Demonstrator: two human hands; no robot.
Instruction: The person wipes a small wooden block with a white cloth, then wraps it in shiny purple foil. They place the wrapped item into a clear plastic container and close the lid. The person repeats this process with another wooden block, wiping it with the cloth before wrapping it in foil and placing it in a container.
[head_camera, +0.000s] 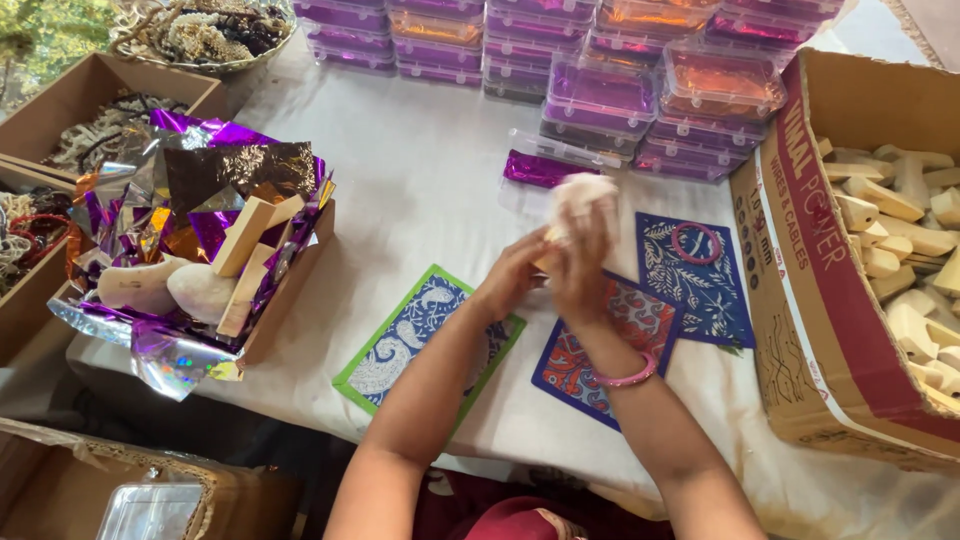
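Both hands were raised together over the middle of the white cloth-covered table (420, 200), working on one small thing between them: the right hand (583, 270), with a pink bangle (628, 377) at its wrist, was closed around a pale, rounded, off-white lump (583, 192) that rose above the fingers, and the left hand (515, 275) was cupped against it from the side, fingers curled narrow; motion blur hid whether the left hand truly gripped it or only steadied it. A hint of tan wood showed between the palms, though too blurred to be sure. The step in hand looked like wrapping or rubbing the pale piece, held in the air above a dark blue patterned card with red motifs (600, 350). Beside that lay a green-bordered blue card with white paisley shapes (420, 335) and another blue card with white leaf print (700, 280), on which a pink ring (696, 243) rested. Behind the hands a clear lidded plastic box with purple foil inside (545, 170) lay on the cloth, in front of stacked clear boxes with purple and orange foil (600, 100). The next move would likely call for a firm two-handed hold and a free spot among the cards to set the piece down. A cardboard box of pale wooden blocks (900, 250) stood to the right, a tray of crumpled purple foil sheets (190, 250) to the left.
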